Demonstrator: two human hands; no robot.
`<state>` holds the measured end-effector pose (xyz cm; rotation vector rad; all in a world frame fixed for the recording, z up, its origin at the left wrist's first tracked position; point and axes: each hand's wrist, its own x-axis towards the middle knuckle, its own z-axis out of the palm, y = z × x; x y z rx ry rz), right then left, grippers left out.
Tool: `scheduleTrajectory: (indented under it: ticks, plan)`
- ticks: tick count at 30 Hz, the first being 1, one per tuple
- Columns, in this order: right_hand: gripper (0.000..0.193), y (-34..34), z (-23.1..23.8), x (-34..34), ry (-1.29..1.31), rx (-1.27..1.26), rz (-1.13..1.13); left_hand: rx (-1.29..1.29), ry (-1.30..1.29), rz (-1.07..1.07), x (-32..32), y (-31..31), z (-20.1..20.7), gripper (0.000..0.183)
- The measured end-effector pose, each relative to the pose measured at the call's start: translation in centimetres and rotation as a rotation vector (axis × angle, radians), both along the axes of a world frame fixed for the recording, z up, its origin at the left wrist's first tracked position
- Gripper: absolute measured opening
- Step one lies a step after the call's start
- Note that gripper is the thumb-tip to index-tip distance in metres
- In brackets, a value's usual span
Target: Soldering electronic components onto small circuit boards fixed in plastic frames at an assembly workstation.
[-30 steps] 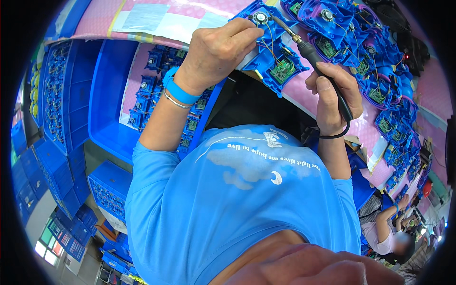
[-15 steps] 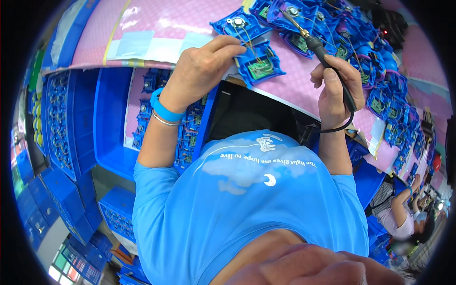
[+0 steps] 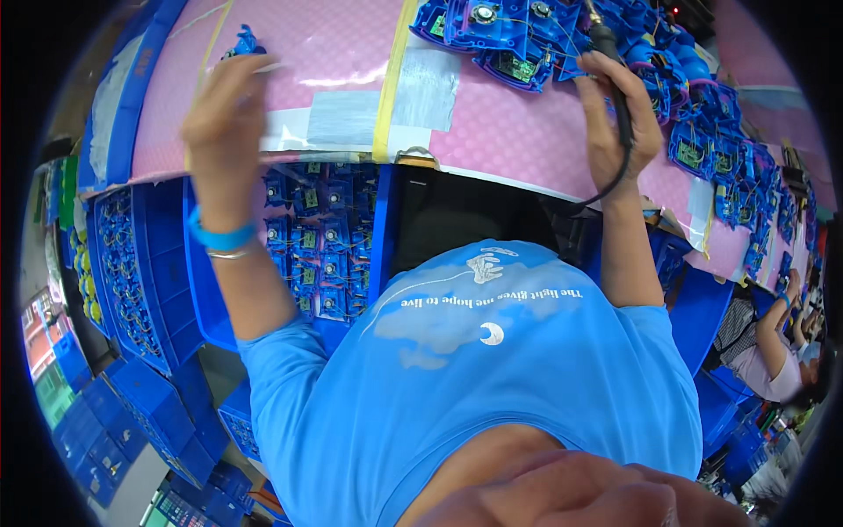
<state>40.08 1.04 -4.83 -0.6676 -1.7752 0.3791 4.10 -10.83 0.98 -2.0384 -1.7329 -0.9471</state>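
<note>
My right hand [image 3: 615,119] is closed round a black soldering iron [image 3: 612,54], its metal end pointing away over the wired blue housings [image 3: 527,44]. A cable loops down from its handle past my wrist. Far to the left, my left hand [image 3: 226,123] hovers above the pink-covered bench, smeared by motion. Just beyond its fingers shows a small blue plastic part [image 3: 246,42], partly hidden behind the hand. Whether the fingers hold this part I cannot tell. Among the housings, one shows a round silver piece [image 3: 483,13] and another a green circuit board [image 3: 516,67].
Under the bench edge, a blue crate [image 3: 380,237] holds rows of wired housings; another filled crate [image 3: 158,263] stands left. Yellow tape [image 3: 391,88] crosses the pink bench cover [image 3: 518,127]. More housings [image 3: 716,154] lie rightward, with another person [image 3: 764,351] at far right.
My left hand has swung left from the middle of the bench. The wired pair of housings it was pinching is gone from there. The iron stays in my right hand, slightly higher in view.
</note>
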Motion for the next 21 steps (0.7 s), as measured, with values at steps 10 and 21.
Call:
scheduleTrajectory:
  ticks: [10, 21]
  plan:
    - [0.063, 0.1, -0.8, -3.5, -0.274, 0.042, -0.079, -0.036, 0.089, -0.303, 11.7, 9.1, -3.7, 0.012]
    - [0.060, -2.7, 0.0, 0.2, -0.255, -0.179, 0.199, -0.219, 0.137, -0.329, 10.9, 0.2, -0.2, 0.016]
